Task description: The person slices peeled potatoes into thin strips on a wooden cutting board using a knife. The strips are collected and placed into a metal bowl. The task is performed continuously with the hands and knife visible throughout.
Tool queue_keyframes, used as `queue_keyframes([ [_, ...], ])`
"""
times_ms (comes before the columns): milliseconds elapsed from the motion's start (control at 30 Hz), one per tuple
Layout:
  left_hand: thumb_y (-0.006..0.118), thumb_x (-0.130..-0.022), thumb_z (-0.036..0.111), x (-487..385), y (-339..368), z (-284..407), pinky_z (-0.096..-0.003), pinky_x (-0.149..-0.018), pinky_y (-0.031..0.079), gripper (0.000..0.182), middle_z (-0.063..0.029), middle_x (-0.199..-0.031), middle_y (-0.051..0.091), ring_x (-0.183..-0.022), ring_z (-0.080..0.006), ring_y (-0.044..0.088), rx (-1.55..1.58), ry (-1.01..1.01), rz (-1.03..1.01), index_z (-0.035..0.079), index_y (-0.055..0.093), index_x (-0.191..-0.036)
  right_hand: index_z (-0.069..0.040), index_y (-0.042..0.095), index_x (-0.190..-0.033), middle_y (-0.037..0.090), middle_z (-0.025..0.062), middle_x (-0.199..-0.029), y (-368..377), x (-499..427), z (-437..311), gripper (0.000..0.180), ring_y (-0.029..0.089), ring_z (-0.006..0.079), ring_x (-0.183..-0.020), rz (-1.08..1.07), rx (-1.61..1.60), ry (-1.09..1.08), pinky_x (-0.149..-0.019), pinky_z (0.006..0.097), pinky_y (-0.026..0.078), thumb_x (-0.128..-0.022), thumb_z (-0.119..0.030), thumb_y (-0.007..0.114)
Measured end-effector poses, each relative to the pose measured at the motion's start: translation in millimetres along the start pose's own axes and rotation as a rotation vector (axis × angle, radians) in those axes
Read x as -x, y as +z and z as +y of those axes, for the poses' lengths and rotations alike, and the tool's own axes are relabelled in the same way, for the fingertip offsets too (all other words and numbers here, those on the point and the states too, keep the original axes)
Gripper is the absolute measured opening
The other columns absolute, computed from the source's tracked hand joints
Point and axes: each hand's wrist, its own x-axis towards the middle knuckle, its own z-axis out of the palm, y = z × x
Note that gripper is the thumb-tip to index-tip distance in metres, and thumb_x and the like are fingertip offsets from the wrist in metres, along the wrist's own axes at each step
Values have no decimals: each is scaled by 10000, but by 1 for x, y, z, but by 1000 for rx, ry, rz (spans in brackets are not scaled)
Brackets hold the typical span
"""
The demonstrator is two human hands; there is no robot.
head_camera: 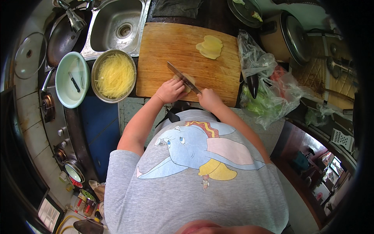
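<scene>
My right hand (pixel 211 100) grips the handle of a kitchen cleaver (pixel 178 73), whose blade slants up and left across the wooden cutting board (pixel 163 49). With bent fingers, my left hand (pixel 172 91) holds pale yellow slices (pixel 191 79), apparently potato, down on the board close beside the blade. The blade and fingers partly hide these slices. Farther back on the right of the board lies a loose overlapping pile of similar slices (pixel 211 48). Left of the board, a metal bowl (pixel 134 76) is heaped with thin yellow shreds (pixel 115 76).
A pale green basin (pixel 62 90) holds a black-handled knife (pixel 74 82). Behind it is a steel sink (pixel 112 26). Plastic bags (pixel 271 90) with an eggplant (pixel 252 85) and green vegetables crowd the board's right edge. A lidded pot (pixel 287 38) stands behind them.
</scene>
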Motion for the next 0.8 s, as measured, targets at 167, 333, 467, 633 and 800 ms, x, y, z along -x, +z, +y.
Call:
queue_keyframes([
  [167,676,-775,306,0,0,0,-329,-763,498,256,-79,-987,602,-899,-234,590,-10,-11,-20,75,573,-819,59,657,-849,635,291,-826,1,-5,-2,293,639,431,-807,-32,6,32,-707,482,517,-853,-226,589],
  [333,714,-746,282,0,1,0,-333,-722,501,268,-96,-1002,610,-838,-237,591,9,7,12,58,581,-812,35,665,-853,631,280,-796,7,-17,-2,275,626,441,-780,24,-64,31,-684,488,501,-850,-229,587],
  [467,715,-745,278,1,1,1,-335,-722,501,268,-100,-993,609,-836,-240,591,13,-12,-14,55,576,-803,27,667,-862,633,273,-794,7,-15,1,269,626,439,-776,22,-78,1,-682,492,500,-849,-229,586],
  [633,702,-757,279,1,1,0,-338,-738,500,262,-104,-983,606,-865,-249,592,20,-5,1,58,568,-797,23,670,-865,631,273,-786,4,-1,3,267,626,436,-769,-9,-18,2,-688,490,501,-848,-230,584],
  [800,717,-745,265,1,-1,0,-343,-740,505,265,-108,-986,609,-863,-254,597,22,-20,-38,52,569,-798,32,667,-851,629,285,-797,5,-6,1,273,625,439,-786,-23,-22,32,-694,486,502,-844,-231,592],
])
